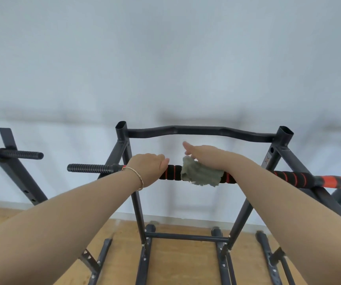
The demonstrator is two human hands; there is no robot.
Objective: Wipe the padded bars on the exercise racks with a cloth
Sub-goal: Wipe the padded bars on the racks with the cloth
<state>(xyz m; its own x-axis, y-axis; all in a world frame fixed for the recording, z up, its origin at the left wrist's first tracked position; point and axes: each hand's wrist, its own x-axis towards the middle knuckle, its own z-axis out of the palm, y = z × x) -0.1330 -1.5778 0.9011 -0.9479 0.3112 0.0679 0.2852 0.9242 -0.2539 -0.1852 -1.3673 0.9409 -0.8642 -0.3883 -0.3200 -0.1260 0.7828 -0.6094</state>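
Bar [173,171]: padded, black with red stripes, running level across the rack [137,202] from a ribbed left end to an orange right end.
Left hand [148,168]: fingers curled over the bar just left of the cloth. A firm grip here should stop the bar turning.
Cloth [201,174]: grey-green, draped over the bar's middle, with its edges hanging loose (the underside looks uncovered).
Right hand [201,157]: palm pressing the cloth down, fingers stretched out and not wrapped round. Cupping the cloth round the padding would reach all sides.
Right stretch: likely unwiped. One long sliding stroke suits it, then the part under the left hand.
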